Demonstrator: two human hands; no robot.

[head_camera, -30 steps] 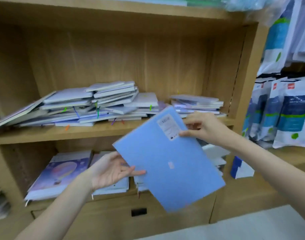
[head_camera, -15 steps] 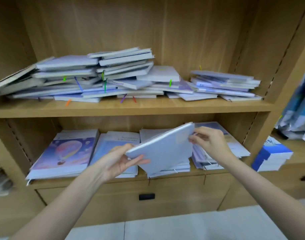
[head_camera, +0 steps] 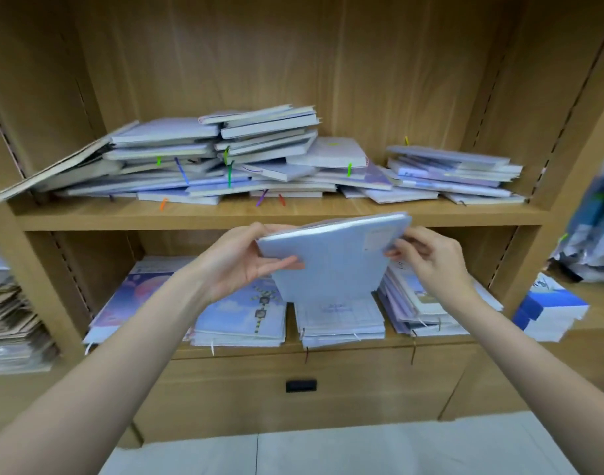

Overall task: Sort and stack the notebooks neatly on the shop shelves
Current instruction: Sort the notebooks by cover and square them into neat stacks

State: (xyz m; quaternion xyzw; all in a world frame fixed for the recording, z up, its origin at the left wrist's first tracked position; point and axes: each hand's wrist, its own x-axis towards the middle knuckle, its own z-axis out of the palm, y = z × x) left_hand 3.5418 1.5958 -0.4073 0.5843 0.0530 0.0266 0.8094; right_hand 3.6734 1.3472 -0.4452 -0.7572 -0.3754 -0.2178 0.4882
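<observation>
A pale blue notebook (head_camera: pixel 331 260) with a white label at its upper right corner is tilted in front of the lower shelf, its lower edge over a neat stack (head_camera: pixel 340 320). My left hand (head_camera: pixel 240 260) grips its left edge, thumb on the cover. My right hand (head_camera: pixel 431 260) pinches its right corner by the label. The upper shelf (head_camera: pixel 293 214) carries a messy heap of notebooks (head_camera: pixel 204 159) with coloured ribbon markers and a smaller pile (head_camera: pixel 455 174) at the right. On the lower shelf lie stacks with a balloon cover (head_camera: pixel 136 296) and a blue cover (head_camera: pixel 242 315).
A drawer front with a black handle (head_camera: pixel 301 385) sits under the lower shelf. Blue and white boxes (head_camera: pixel 551 308) lie on a ledge at the right, below hanging packets (head_camera: pixel 592 221). Stacked paper goods (head_camera: pixel 9 320) fill the unit at the left. Pale floor tiles lie below.
The view has moved closer to the shelves. The blue notebook went from held flat in front of me to tilted up against the lower shelf opening, both hands still on it.
</observation>
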